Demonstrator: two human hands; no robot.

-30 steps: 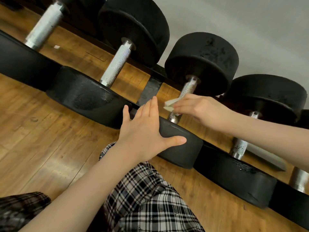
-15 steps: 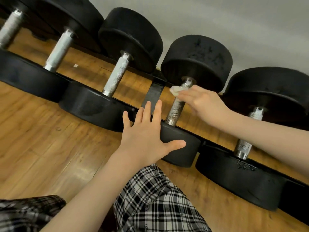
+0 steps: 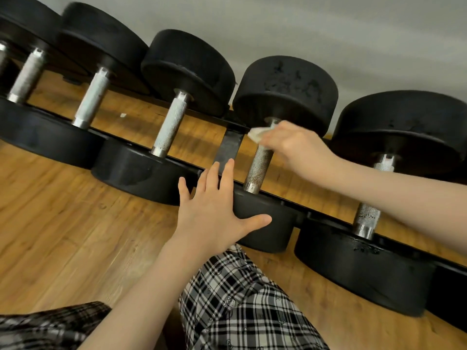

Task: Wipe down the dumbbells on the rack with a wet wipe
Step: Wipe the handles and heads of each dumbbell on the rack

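Wood floor (image 3: 63, 236) fills the lower left, grey wall (image 3: 328, 29) up top. Black rack (image 3: 452, 269) runs diagonally across w/ a row of dumbbells on it, black round heads, knurled silver grips. The dumbbell (image 3: 285, 94) I'm on sits 2nd from the right in view; its far head looks scuffed, its near head is at my left palm. Next dumbbell (image 3: 187, 69) to its left sits apart from it, a dark crossbar (image 3: 230, 147) of the rack between the two. My plaid shorts (image 3: 240, 306) show at the bottom, both knees. My left hand (image 3: 214, 210) lies flat on the near head's edge, fingers straight & spread, thumb out along the rubber, gripping nothing. My right hand (image 3: 295, 145) is curled round the top of the grip (image 3: 259, 168), right by the far head, pinching the wet wipe (image 3: 257, 133) against the metal. The wipe is a small whitish wad sticking out left of my fingers. Tiny white scrap (image 3: 123, 115) lies on the floor behind the rack.
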